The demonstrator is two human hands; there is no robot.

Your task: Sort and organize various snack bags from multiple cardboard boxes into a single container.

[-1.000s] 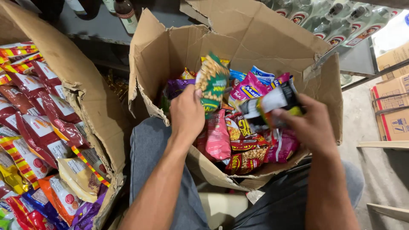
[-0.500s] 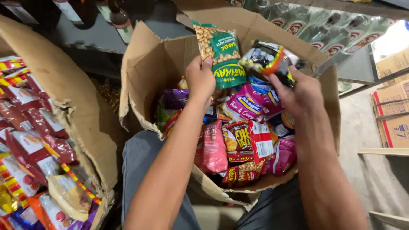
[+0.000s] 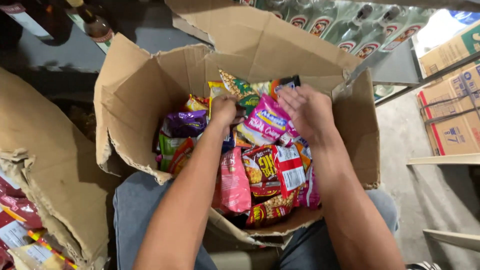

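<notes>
Leftmost, second carton: a torn flap of brown corrugated cardboard, edges ragged, with red foil packets showing beneath it at the frame edge.
Main carton: an open cardboard box resting on the lap, matte brown, flaps creased and torn, filled with glossy snack packets.
Purple packet: a crinkled foil bag lying near the box's left wall, just left of the left hand.
Left hand: the left hand is down among the packets at the back of the box, fingers curled in a clench; what they grip is hidden under the knuckles, so it cannot be told for certain.
Green peanut packet: a green pouch printed with nuts, standing against the back wall, touching or just behind the left fingers.
Pink packet: a shiny pink-and-white bag lying tilted between the two hands, its upper edge under the right fingertips.
Right hand: the right hand is spread flat, fingers released and extended, palm down over the pink packet and a dark-and-orange pouch; it grips nothing.
Red packets: flat pillow-shaped bags heaped toward the near wall, between the forearms.
Right background: stacked printed cartons on the floor.
</notes>
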